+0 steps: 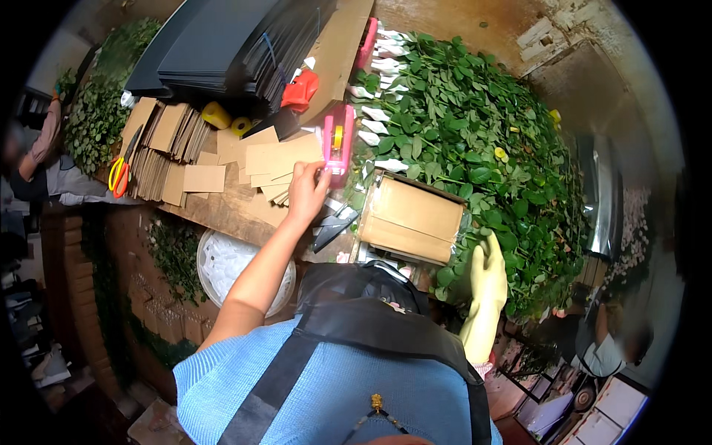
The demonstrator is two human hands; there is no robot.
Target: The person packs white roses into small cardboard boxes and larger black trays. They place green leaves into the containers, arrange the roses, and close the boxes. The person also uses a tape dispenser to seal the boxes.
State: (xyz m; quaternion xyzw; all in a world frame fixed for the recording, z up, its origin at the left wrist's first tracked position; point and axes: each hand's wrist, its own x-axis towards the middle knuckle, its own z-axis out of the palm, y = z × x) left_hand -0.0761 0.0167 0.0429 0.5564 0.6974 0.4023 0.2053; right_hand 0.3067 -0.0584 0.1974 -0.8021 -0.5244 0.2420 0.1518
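My left hand point(309, 186), bare, is at the near end of a pink tape dispenser point(337, 139) that holds a yellow roll. Its fingertips meet near the cutter end; whether they pinch a piece of tape cannot be made out. Loose cardboard pieces point(270, 161) lie just left of that hand. My right hand point(489, 261), in a pale yellow rubber glove, has its fingers extended beside leafy green stems point(500, 189). Between the hands a bundle wrapped in brown cardboard point(414, 217) lies near my apron. White-wrapped flower heads point(375, 125) line the left side of the stems.
Stacked dark sheets point(206, 50), a red plastic piece point(300, 90) and yellow tape rolls point(216, 115) are at the upper left. Orange-handled scissors point(119, 177) rest by cardboard stacks. A black-handled tool point(334, 231) lies near me. A tub of white pieces point(222, 261) stands below the table. Other people are at both sides.
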